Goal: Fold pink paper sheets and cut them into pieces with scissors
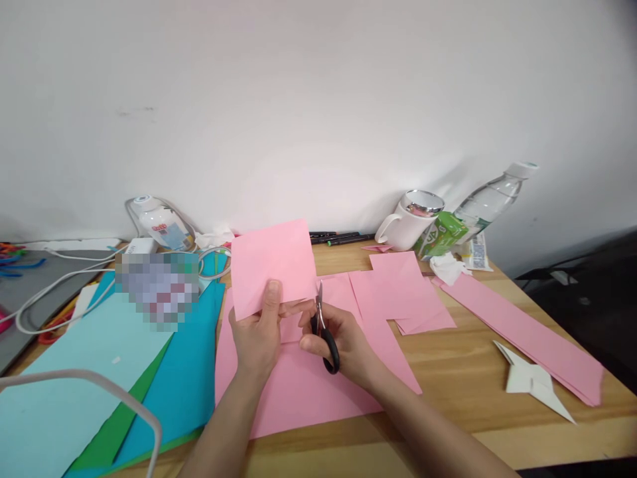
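A square sheet of pink paper [273,259] is raised above the desk, pinched by my left hand [261,328] with the thumb on its front near the lower edge. My right hand [338,335] grips a pair of black-handled scissors [328,348], their blades pointing up just right of the sheet. The blades look nearly closed and lie beside the sheet's right edge; I cannot tell whether they touch it. Under both hands spreads a large pink sheet [318,392]. Several smaller pink pieces [395,285] overlap behind and right of my right hand.
Blue and green sheets [174,385] cover the left side, with a white cable [99,375] arching over them. Along the wall stand a white bottle [162,222], pens [343,238], a mug [411,222] and a leaning water bottle [492,199]. Pink strips [527,332] and a folded white paper star [530,378] lie right.
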Demonstrator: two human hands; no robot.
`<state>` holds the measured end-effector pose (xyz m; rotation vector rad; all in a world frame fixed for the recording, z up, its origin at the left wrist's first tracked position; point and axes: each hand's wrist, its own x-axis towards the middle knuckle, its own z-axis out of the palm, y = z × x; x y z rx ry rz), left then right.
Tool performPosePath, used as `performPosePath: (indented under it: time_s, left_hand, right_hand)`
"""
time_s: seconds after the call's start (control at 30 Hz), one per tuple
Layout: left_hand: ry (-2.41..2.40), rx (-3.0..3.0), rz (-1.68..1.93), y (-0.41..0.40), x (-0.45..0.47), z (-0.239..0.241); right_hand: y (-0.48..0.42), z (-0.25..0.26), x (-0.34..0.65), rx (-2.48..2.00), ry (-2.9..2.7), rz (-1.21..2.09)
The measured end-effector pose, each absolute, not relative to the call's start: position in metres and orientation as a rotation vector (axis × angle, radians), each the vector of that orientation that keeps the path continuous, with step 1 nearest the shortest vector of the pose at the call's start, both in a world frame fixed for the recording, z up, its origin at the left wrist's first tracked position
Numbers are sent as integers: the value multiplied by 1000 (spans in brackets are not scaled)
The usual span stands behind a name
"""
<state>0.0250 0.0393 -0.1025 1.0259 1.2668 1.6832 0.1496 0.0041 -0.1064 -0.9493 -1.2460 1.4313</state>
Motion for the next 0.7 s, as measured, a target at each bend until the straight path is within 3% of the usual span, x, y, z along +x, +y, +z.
performPosePath:
  time_s: [0.7]
  left_hand:
    - [1257,1036,1636,38,26,-99]
  right_hand:
    - [4,-107,149,-1001,-1203,1446]
